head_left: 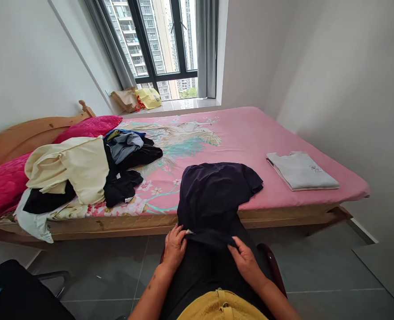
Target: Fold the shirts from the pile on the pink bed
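A dark navy garment [216, 186], perhaps a shirt, lies spread from the bed's front edge down onto my lap. My left hand [175, 248] grips its near edge at the left, beside a small white patch that looks like a label. At the right end of that same edge, my right hand [245, 258] pinches the cloth between thumb and fingers. The edge stretches between both hands above my dark trousers. To the right on the bed sits a flat folded stack of clothes with a white shirt [303, 171] on top.
A loose pile of clothes, with a cream garment [73, 166] on top, lies at the bed's left by magenta pillows [86, 126]. The pink bedsheet [243, 133] covers the bed. Bags [148, 98] stand on the windowsill. A black chair [20, 289] is at lower left.
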{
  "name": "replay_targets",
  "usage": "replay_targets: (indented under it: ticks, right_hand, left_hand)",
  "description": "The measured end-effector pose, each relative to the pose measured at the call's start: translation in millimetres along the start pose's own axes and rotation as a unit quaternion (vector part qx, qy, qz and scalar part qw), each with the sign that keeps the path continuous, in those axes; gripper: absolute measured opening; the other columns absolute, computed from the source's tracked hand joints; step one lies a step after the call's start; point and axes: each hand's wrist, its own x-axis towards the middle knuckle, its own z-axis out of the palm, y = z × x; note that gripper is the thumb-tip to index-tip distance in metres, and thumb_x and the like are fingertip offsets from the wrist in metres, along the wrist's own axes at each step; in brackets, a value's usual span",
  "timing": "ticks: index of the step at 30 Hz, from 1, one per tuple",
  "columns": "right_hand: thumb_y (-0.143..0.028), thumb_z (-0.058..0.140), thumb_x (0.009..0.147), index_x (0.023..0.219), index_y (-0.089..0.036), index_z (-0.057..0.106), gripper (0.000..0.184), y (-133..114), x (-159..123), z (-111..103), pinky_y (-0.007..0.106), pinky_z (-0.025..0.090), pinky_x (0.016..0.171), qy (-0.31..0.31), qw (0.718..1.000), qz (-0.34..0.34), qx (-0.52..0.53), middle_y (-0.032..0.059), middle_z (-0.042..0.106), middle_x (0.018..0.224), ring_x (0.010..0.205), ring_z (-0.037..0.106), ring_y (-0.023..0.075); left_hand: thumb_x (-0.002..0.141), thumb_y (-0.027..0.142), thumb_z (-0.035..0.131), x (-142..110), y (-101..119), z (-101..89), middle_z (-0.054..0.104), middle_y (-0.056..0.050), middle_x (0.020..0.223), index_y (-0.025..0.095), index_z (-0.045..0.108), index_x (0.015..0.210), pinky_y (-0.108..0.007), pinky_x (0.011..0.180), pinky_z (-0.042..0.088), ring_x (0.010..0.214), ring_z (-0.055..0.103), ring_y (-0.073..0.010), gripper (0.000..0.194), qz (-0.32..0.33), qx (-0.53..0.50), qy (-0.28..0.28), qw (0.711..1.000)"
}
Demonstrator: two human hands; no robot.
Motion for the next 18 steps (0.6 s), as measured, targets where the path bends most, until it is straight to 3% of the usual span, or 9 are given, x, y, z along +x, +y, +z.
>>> replay_targets:
  ticks: [3,5,7,10,12,15,18]
  right_hand:
    - [-0.044,0.040,0.090,0.101,-0.019,0.058,0.032,-16,-6,-9,0.026,0.048,0.070,0.051,0.990,0.037,0.122,0.0039,0.063,0.086,0.076,0.056,0.0160]
    - [-0.043,0.042,0.090,0.094,-0.019,0.058,0.029,-30,-13,-18,0.023,0.046,0.066,0.068,0.990,0.024,0.120,0.0016,0.059,0.078,0.071,0.053,0.0142]
    - [-0.041,0.042,0.090,0.090,-0.020,0.058,0.026,-43,-20,-25,0.023,0.045,0.066,0.068,0.994,-0.002,0.080,0.0011,0.057,0.076,0.070,0.052,0.0141]
    - [-0.036,0.045,0.089,0.088,-0.021,0.059,0.021,-55,-30,-31,0.027,0.045,0.073,0.026,0.997,-0.064,-0.022,0.0034,0.059,0.080,0.077,0.054,0.0167]
    - [-0.031,0.047,0.088,0.084,-0.021,0.060,0.017,-59,-34,-29,0.031,0.044,0.080,-0.027,0.991,-0.099,-0.087,0.0041,0.061,0.081,0.081,0.055,0.0177]
    - [-0.025,0.047,0.086,0.081,-0.021,0.061,0.015,-62,-34,-19,0.037,0.039,0.094,-0.109,0.979,-0.120,-0.120,0.0017,0.061,0.076,0.078,0.056,0.0153]
    - [-0.023,0.047,0.086,0.082,-0.021,0.062,0.016,-67,-29,-4,0.037,0.034,0.101,-0.138,0.977,-0.136,-0.092,0.0000,0.063,0.076,0.075,0.058,0.0127]
  left_hand:
    - [0.084,0.018,0.045,4,7,-8.9,0.068,-0.004,0.100,0.022,0.062,0.096,-0.048,0.104,0.032,0.101,0.060,-0.0198,0.021,0.047,-0.035,0.033,0.998]
    - [0.083,0.023,0.049,2,14,-16.3,0.068,-0.002,0.088,0.022,0.061,0.091,-0.045,0.102,0.036,0.088,0.062,-0.0178,0.015,0.076,-0.051,0.027,0.995]
    - [0.078,0.022,0.055,-2,18,-23.6,0.068,-0.001,0.083,0.022,0.062,0.088,-0.043,0.098,0.039,0.084,0.061,-0.0182,0.013,0.092,-0.053,-0.018,0.994]
    - [0.069,0.009,0.051,-8,15,-34.8,0.067,-0.003,0.090,0.024,0.064,0.093,-0.043,0.095,0.040,0.091,0.060,-0.0207,0.032,0.044,-0.034,-0.078,0.995]
    - [0.064,0.004,0.046,-11,10,-43.9,0.065,-0.005,0.100,0.024,0.064,0.100,-0.043,0.095,0.041,0.101,0.057,-0.0223,0.045,-0.011,-0.041,-0.071,0.997]
    - [0.070,0.012,0.048,-15,15,-57.3,0.059,-0.007,0.118,0.024,0.060,0.113,-0.043,0.100,0.039,0.115,0.051,-0.0234,0.046,-0.029,-0.112,-0.048,0.992]
    - [0.076,0.028,0.055,-15,41,-59.7,0.050,-0.007,0.133,0.027,0.054,0.124,-0.042,0.107,0.032,0.126,0.042,-0.0246,0.048,-0.016,-0.205,-0.073,0.976]
